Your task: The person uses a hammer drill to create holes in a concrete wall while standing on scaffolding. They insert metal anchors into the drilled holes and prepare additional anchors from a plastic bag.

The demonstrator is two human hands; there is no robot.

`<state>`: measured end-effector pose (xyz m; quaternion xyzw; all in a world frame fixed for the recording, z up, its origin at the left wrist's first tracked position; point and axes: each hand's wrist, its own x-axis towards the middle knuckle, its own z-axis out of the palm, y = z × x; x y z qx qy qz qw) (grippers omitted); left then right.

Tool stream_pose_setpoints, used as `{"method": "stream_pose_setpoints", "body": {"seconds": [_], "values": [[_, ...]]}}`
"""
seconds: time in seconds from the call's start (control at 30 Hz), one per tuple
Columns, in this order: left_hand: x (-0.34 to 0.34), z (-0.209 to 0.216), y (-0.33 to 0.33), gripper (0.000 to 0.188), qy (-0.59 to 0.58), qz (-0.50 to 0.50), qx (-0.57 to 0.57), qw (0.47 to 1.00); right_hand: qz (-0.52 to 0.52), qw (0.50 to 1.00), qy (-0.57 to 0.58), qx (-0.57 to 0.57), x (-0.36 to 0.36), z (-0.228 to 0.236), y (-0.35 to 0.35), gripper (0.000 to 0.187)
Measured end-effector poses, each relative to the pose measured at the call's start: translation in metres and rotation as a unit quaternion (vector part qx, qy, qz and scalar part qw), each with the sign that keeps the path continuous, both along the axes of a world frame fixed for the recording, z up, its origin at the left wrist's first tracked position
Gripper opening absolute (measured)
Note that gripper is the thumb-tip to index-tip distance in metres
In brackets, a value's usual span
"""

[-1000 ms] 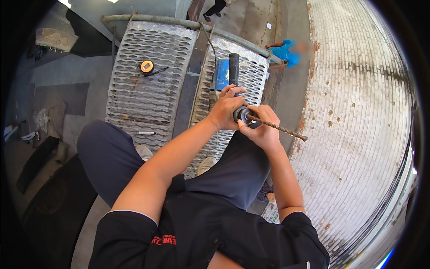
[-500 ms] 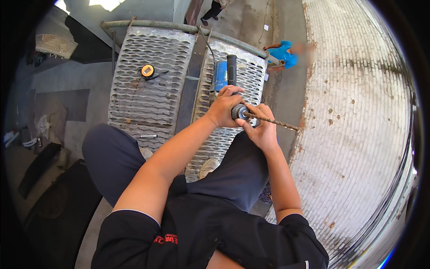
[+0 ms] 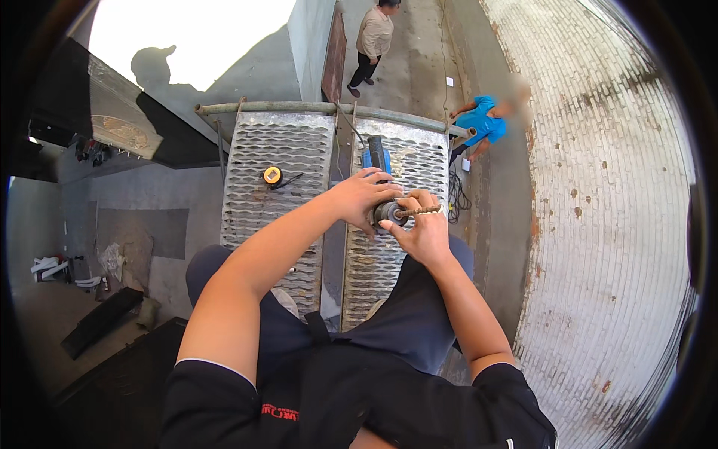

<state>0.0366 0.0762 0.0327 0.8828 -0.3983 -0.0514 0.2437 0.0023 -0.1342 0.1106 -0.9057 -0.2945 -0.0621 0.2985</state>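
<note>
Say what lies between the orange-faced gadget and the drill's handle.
The head view shows grating planks, split by a narrow gap, between gadget and drill handle.

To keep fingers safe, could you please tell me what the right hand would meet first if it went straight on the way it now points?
Most likely the dark drill chuck, which the right hand seems to touch; the left hand looks next beyond it, though depth is unclear.
</note>
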Motion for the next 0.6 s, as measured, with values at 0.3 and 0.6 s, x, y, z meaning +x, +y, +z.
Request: {"method": "stream_pose_setpoints", "body": {"seconds": [0.3,0.6], "values": [[0.088,0.013,-0.006,0.082,-0.075,-0.118,0.188,0.972,-0.030,0.999,0.019,0.025,-0.002,-0.006,-0.012,0.040],[0.090,-0.012,-0.041,0.025,-0.041,-0.062,0.281,0.957,-0.059,0.991,0.078,0.094,-0.006,-0.015,-0.041,0.037]]}}
